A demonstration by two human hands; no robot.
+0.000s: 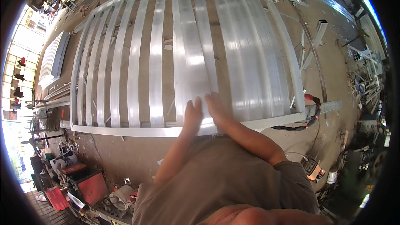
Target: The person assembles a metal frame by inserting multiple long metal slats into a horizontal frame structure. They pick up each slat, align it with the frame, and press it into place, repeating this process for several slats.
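A large rectangular metal frame [125, 131] lies in front of me, with long silvery slats running across it from near to far. Near its front rail, my left hand [193, 113] grips the left side of a loose, slightly slanted metal slat [196, 68]. My right hand [216, 106] is curled on the same slat's right side, close to the left one. The fingertips under the slat are hidden. To the left, spaced slats [135, 66] have gaps between them. On the right, several slats [254, 66] lie side by side.
A red-fronted box [89, 185] stands at the lower left among tools. Off the frame's right corner lie a black cable [291, 128] and a metal bar [329, 107]. A stack of panels [54, 60] sits at the left; an orange device [314, 170] is at the lower right.
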